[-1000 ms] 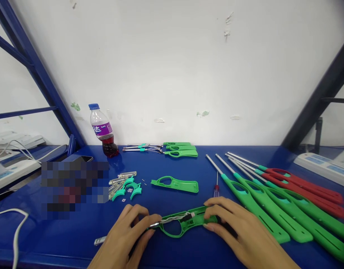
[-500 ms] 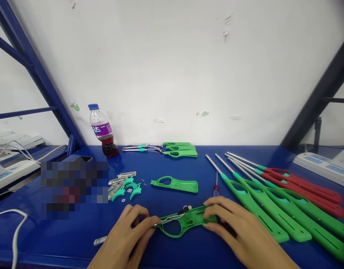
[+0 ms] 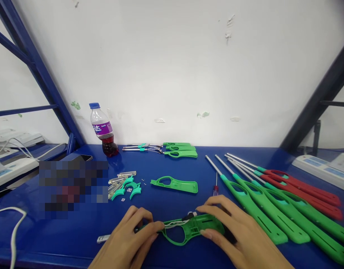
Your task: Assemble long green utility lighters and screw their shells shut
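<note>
My left hand (image 3: 135, 231) pinches the narrow left end of an opened green lighter shell (image 3: 194, 227), where thin wires run along its edge. At the wide right end, my right hand (image 3: 230, 228) grips the same shell, fingers on top and thumb below. A small black part with a white tip (image 3: 189, 216) sits at the shell's upper edge between the hands. Behind it lies a separate green half shell (image 3: 176, 184), inner side up. The silver piece (image 3: 103, 238) beside my left wrist is partly covered.
Clear tubes (image 3: 116, 186) and teal triggers (image 3: 135, 189) lie left of centre. Green lighters (image 3: 253, 209) and red lighters (image 3: 303, 190) fan out at right near a screwdriver (image 3: 215, 189). A bottle (image 3: 104, 130) stands at the back left; green shells (image 3: 180, 153) lie behind.
The held shell has shifted slightly right and toward me, with both hands still on it. My right index finger has moved left, close to the black part.
</note>
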`<state>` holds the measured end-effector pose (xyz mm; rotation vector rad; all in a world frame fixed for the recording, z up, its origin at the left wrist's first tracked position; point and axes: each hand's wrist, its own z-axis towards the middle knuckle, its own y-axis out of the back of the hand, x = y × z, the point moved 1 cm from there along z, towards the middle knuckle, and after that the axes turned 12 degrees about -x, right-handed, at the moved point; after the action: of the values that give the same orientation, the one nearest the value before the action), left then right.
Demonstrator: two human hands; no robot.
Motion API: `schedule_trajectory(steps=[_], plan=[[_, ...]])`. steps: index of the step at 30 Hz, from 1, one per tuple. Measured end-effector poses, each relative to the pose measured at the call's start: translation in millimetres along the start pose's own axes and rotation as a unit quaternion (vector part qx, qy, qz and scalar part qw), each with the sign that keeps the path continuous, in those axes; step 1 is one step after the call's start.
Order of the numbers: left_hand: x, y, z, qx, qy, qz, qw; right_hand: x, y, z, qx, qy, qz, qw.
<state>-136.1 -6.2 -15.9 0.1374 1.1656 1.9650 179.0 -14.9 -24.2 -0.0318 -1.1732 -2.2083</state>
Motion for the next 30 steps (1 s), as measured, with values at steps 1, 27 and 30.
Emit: schedule_trajectory(steps=[1,27,30], plan=[[-1.3,-0.8,0.2,0.004,-0.004,0.002,1.0,1.0,-0.3,0.2,-0.009,0.011,-0.002,1.0],[-6.9,-11.3,7.2,-0.023,-0.045,0.006,0.999,13.4,16.2,9.0,-0.116,0.147,0.069,0.98],[-6.2,-11.4,5.4,-0.028,-0.048,0.016,0.998,14.6,18.5,9.7,-0.123,0.151,0.065,0.979]])
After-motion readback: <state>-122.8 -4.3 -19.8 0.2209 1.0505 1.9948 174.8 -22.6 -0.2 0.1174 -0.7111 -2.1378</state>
